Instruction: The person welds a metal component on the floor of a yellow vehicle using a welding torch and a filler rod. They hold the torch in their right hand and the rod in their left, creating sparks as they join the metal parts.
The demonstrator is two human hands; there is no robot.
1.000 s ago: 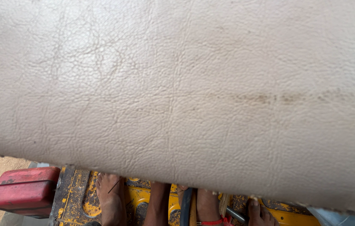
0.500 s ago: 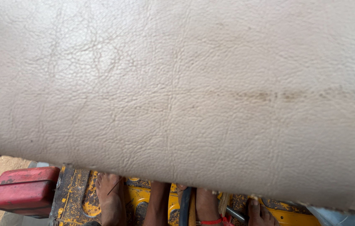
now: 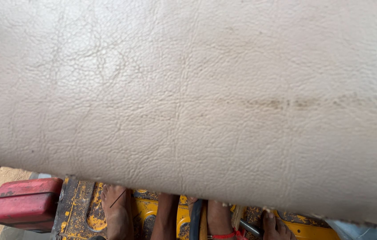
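Nothing is moved since the earlier frame | pale leather sheet is spread across the view, long axis left-right | hands are hidden, finger state cannot be told | bare feet are seen below on yellow platform, red can at left

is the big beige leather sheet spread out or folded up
Spread out. The beige leather sheet lies flat across nearly the whole view, no fold showing, its ragged lower edge above bare feet.

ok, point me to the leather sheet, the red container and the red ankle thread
leather sheet (image 3: 188, 89), head view, on its grained middle.
red container (image 3: 22, 204), head view, on its top face, lower left.
red ankle thread (image 3: 224, 234), head view, on the band around the ankle at the bottom edge.
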